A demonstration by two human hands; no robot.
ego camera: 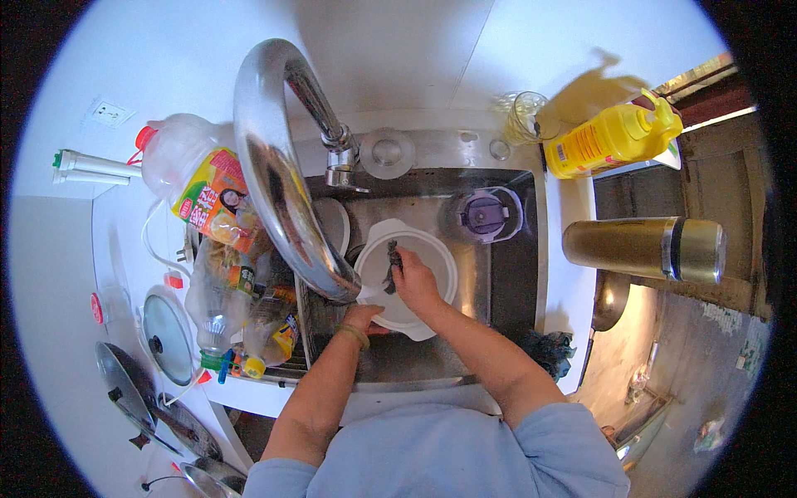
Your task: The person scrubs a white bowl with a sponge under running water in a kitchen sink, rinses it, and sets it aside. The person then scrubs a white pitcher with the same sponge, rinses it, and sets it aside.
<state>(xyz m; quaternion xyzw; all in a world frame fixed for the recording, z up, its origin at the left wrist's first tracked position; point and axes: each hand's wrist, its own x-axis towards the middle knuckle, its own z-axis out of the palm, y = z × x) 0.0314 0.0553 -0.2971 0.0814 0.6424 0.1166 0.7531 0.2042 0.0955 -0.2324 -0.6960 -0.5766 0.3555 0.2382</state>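
Observation:
A white two-handled pot or basin (443, 274) is inside the stainless steel sink (476, 292). My left hand (362, 317) grips its near left rim, with the thumb over the edge and fingers along the outside. Inside the bowl, my right hand (414, 280) holds a crumpled dark scrubbing cloth (391, 267). The curved chrome faucet (264, 155) arches in front of the sink's left part and hides some of it. A white round lid or plate (336, 224) stands partly behind the spout. To the right of the bowl lies a purple-and-clear plastic container part (485, 215).
Several plastic bottles (215, 311) and a large labelled jug (187, 155) crowd the left side. On the right ledge stand a yellow pump bottle (598, 143), a gold thermos (622, 249) and a dark crumpled bundle (551, 352). A glass (526, 118) is at the back right corner.

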